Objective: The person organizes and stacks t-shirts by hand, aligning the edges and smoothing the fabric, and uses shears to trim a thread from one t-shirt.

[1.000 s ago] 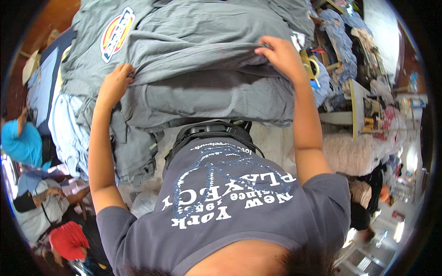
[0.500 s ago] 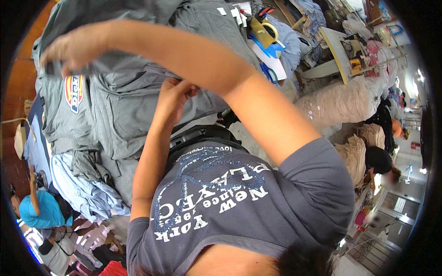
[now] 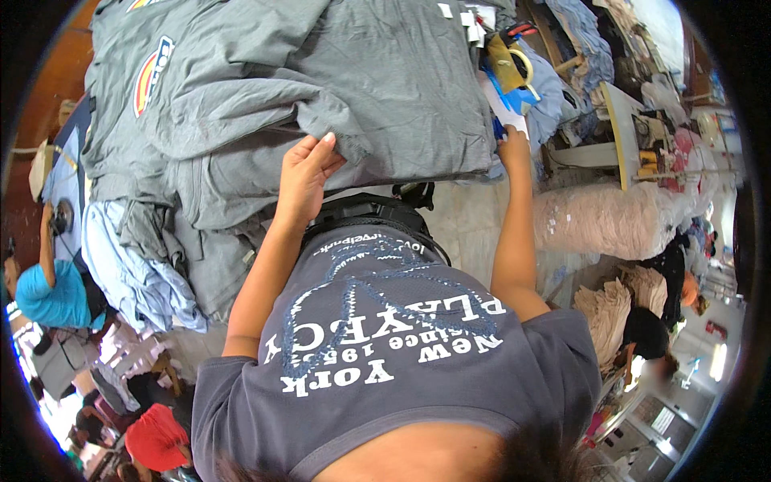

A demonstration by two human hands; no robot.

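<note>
Grey shirts [image 3: 401,104] lie stacked and spread over the table in front of me, with red, yellow and white logo patches toward the left. My left hand [image 3: 305,177] is closed at the near edge, its thumb and fingers pinching a raised, bunched fold of grey fabric [image 3: 341,132]. To the right, my right hand [image 3: 515,151] reaches past the stack's corner, with its fingers around blue-handled scissors [image 3: 499,127]. Most of the scissors is hidden. White paper [image 3: 514,119] lies beside these fingers.
Beyond my right hand sit a tape roll [image 3: 524,66] and red-handled scissors [image 3: 520,30]. A plastic-wrapped bundle [image 3: 598,217] is at the right. Light blue garments [image 3: 132,269] hang at the left, near a person in a turquoise top [image 3: 52,296]. Other people work farther off.
My right arm has swung from the far left, across the shirts, over to the blue-handled scissors at the right. My left hand stays at the near edge of the fabric.
</note>
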